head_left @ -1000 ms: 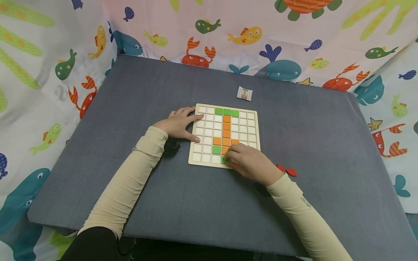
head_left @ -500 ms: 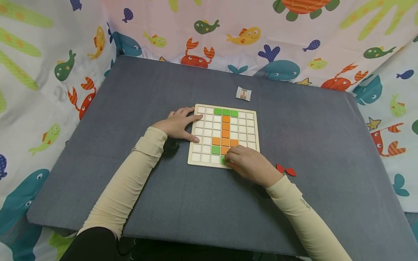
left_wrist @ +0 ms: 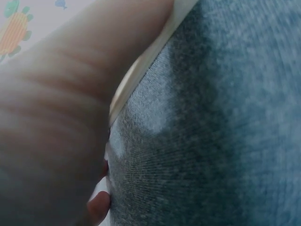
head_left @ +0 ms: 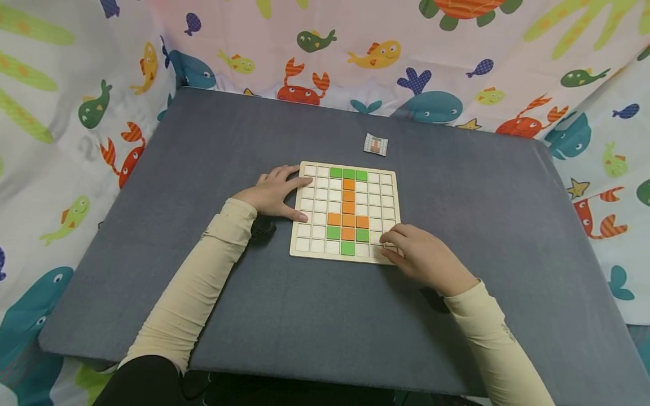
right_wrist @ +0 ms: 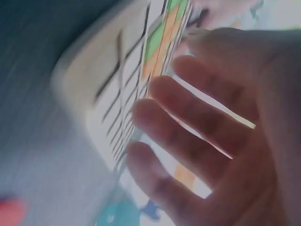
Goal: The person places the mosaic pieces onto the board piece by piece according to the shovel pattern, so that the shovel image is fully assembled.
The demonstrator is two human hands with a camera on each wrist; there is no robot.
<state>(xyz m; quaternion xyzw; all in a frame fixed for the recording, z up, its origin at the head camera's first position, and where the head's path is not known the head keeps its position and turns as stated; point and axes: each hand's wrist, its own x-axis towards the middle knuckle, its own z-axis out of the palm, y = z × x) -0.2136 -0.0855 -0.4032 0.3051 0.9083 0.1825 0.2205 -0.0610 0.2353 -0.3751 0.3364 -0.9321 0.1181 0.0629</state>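
Observation:
A light wooden grid board (head_left: 317,246) lies on the table, with white squares. Orange tiles (head_left: 348,196) form a column with a short crossbar, and green tiles (head_left: 347,173) sit at its top and around its foot. My left hand (head_left: 271,194) rests on the board's left edge, fingers spread and thumb on the frame. Over the lower right corner of the board is my right hand (head_left: 429,256), its fingers loosely bent and nothing seen between them in the right wrist view. A blurred red piece (right_wrist: 10,213) appears at that view's lower left; the head view does not show it.
A small printed card (head_left: 376,145) with a grid picture lies behind the board. The grey table (head_left: 244,321) is bordered by a curtain (head_left: 340,79) with sea animals. Something dark (head_left: 263,228) sits under my left wrist.
My right hand has moved right, off the column's foot, uncovering a green tile right of the column and the whole bottom green tile. The red pieces are now hidden. My left hand stays.

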